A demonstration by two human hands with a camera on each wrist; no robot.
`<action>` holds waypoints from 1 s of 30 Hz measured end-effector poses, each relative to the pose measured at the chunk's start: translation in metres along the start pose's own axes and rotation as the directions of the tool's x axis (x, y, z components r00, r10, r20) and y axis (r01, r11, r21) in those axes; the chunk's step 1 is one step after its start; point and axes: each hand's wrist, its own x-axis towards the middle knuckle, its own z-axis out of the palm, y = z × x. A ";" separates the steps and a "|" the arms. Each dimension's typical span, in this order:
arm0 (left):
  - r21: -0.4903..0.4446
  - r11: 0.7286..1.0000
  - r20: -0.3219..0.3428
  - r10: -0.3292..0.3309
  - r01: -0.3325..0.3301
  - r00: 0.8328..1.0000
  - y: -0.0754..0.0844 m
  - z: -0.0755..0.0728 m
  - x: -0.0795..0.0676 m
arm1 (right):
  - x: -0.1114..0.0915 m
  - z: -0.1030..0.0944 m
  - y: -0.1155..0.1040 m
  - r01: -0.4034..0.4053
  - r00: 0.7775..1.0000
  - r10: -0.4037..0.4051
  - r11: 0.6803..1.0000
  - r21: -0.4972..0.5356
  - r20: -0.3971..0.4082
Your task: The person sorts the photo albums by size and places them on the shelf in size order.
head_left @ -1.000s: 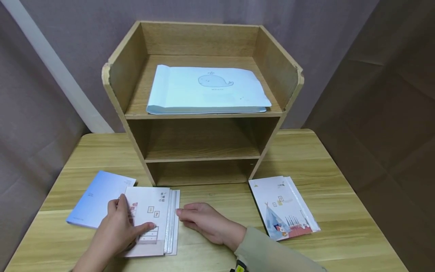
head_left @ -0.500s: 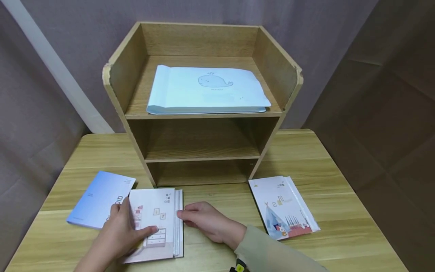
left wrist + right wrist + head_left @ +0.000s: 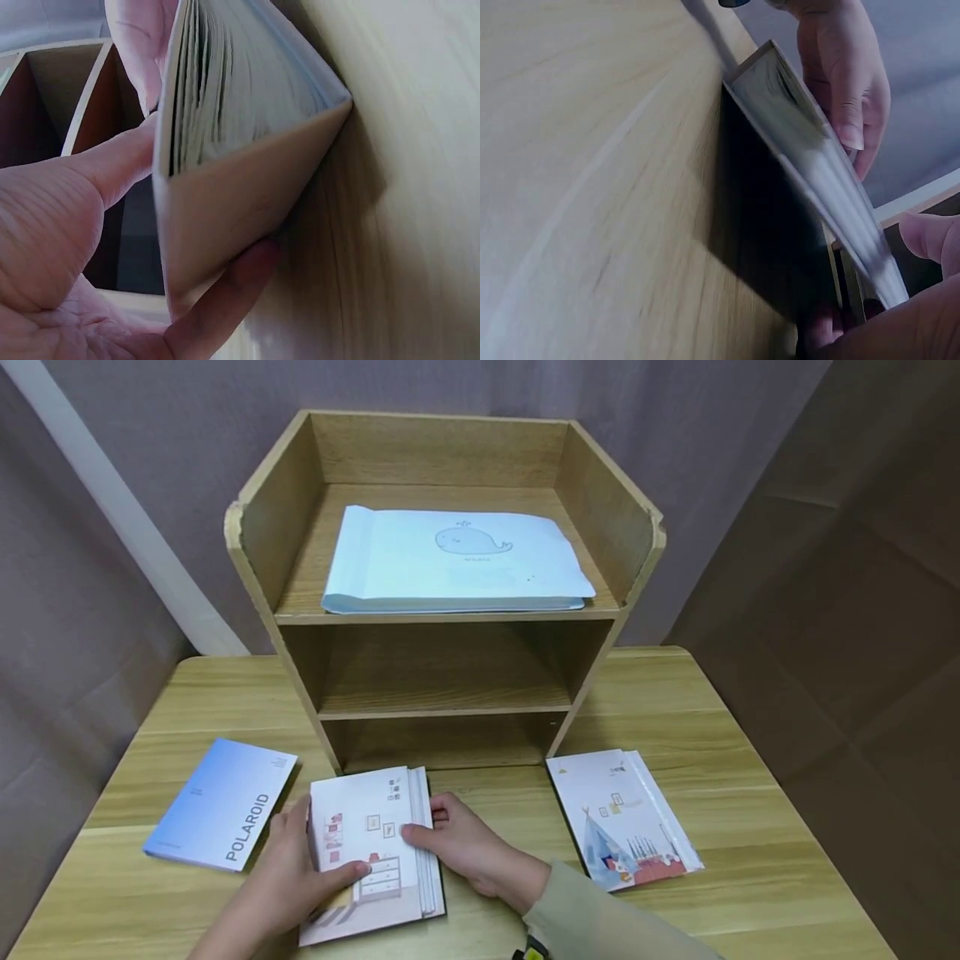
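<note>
A white photo album (image 3: 348, 806) with a drawn room on its cover is held between both hands at the front of the table. My left hand (image 3: 281, 889) grips its left side, thumb across the cover; in the left wrist view a fingertip touches the album's spine (image 3: 225, 217). My right hand (image 3: 472, 852) pinches the opposite edge, thumb on top and fingers partly hidden behind. In the right wrist view the album's page edges (image 3: 810, 150) show, and it is tilted over its shadow on the table.
A blue book (image 3: 217, 802) marked POLAROID lies to the left. A similar white album (image 3: 615, 810) with a tent picture lies to the right. Behind stands a wooden shelf (image 3: 442, 706), a large whale-cover album (image 3: 457, 560) on its top.
The album and left hand have shifted right, uncovering the blue book's lettering. My right thumb has come onto the cover's edge, and the loose pages sit closer together.
</note>
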 end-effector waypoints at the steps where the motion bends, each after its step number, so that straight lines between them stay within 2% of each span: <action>1: -0.019 1.000 -0.001 0.012 -0.012 1.000 0.001 0.002 0.001 | 0.000 -0.001 0.000 0.000 1.000 0.000 1.000 0.017 0.005; 7: -0.091 0.995 -0.030 0.047 -0.050 0.998 0.014 0.013 0.004 | -0.001 -0.013 0.003 0.026 1.000 -0.027 0.997 0.071 0.010; 11: -0.131 0.990 -0.039 0.052 -0.057 0.998 0.022 0.016 0.005 | -0.002 -0.024 0.005 0.057 0.998 -0.057 0.997 0.055 -0.001; 15: -0.210 0.975 -0.039 0.065 -0.072 0.997 0.027 0.018 0.006 | -0.003 -0.035 0.005 0.085 0.996 -0.084 0.996 0.025 -0.019; 23: -0.301 0.950 -0.045 0.069 -0.079 0.997 0.032 0.020 0.008 | -0.012 -0.049 -0.008 0.134 0.991 -0.133 0.991 0.001 -0.026; 27: -0.377 0.924 -0.037 0.062 -0.071 0.997 0.035 0.022 0.007 | -0.017 -0.054 -0.013 0.167 0.986 -0.168 0.986 -0.015 -0.025; 30: -0.457 0.886 -0.043 0.066 -0.078 0.997 0.037 0.024 0.007 | -0.020 -0.058 -0.016 0.185 0.982 -0.186 0.982 -0.028 -0.025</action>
